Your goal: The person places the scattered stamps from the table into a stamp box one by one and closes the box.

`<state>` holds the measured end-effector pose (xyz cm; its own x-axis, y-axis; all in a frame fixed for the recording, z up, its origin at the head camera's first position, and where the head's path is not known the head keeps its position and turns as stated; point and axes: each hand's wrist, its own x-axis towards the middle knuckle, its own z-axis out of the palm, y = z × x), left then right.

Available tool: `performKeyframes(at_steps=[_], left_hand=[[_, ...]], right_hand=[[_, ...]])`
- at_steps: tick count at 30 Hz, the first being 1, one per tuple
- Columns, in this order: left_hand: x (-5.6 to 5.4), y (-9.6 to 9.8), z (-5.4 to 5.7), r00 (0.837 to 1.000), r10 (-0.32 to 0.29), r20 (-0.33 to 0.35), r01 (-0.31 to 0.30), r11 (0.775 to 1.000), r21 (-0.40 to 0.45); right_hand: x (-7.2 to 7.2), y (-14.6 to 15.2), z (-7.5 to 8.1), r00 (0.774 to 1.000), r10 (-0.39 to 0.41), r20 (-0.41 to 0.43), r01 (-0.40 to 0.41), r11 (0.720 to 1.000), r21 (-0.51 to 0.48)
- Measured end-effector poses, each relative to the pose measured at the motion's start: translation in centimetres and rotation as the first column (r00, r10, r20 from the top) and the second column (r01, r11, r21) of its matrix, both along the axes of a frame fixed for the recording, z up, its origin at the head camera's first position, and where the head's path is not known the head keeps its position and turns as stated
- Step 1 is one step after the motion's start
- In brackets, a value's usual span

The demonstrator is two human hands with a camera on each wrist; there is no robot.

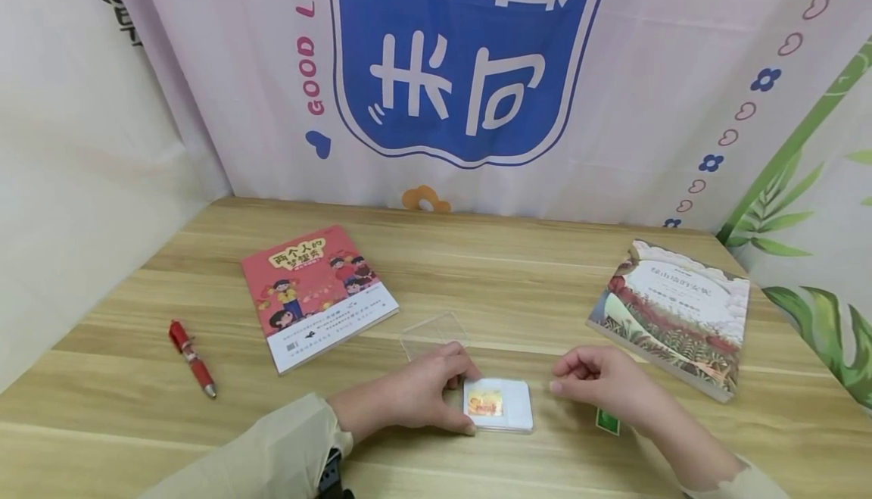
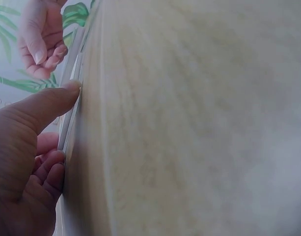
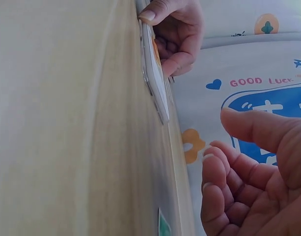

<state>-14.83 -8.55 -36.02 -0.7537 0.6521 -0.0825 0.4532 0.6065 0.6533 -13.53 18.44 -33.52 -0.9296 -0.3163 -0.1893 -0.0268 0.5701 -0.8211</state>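
My left hand [image 1: 429, 389] grips the left side of a small flat clear case [image 1: 518, 406], thumb at its near edge and fingers at its far edge. White sheets or cards fill the case, and a shiny gold-and-orange square sticker [image 1: 485, 403] lies on top of them. Just behind the hand, a clear plastic lid [image 1: 439, 329] rests on the table, partly covered by the fingers. To the right of the case hovers my right hand [image 1: 606, 385], fingers loosely curled and holding nothing. Below it, a small green card [image 1: 608, 422] lies partly hidden by the wrist.
A red picture book [image 1: 320, 294] lies at the back left of the wooden table [image 1: 477, 264]. Farther left is a red pen [image 1: 193, 359]. Another illustrated book [image 1: 674, 317] lies at the right, close to the right hand. A printed curtain [image 1: 633, 105] hangs behind the table.
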Motion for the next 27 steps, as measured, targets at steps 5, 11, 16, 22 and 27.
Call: performKeyframes(at_steps=[5,11,16,22,27], left_hand=[[0.0,0.0,-0.1,1.000,-0.003,-0.008,0.003,1.000,0.002],[0.0,0.0,0.0,1.000,-0.002,0.002,0.002,1.000,0.006],[0.0,0.0,0.0,1.000,0.000,0.003,0.000,1.000,0.004],[0.0,-0.1,0.0,1.000,0.001,-0.002,-0.001,1.000,0.003],[0.0,-0.1,0.0,1.000,0.002,0.007,-0.002,1.000,0.001]], right_hand=[[0.3,0.8,-0.2,1.000,-0.021,0.014,0.021,1.000,-0.006],[0.6,1.8,-0.4,0.999,-0.038,0.000,0.038,0.999,-0.021],[0.9,2.8,-0.6,0.998,-0.069,-0.003,0.069,0.998,-0.010],[1.4,3.8,-0.9,0.996,-0.090,-0.014,0.091,0.995,0.038],[1.7,4.3,-0.9,0.994,-0.110,-0.019,0.111,0.990,0.086]])
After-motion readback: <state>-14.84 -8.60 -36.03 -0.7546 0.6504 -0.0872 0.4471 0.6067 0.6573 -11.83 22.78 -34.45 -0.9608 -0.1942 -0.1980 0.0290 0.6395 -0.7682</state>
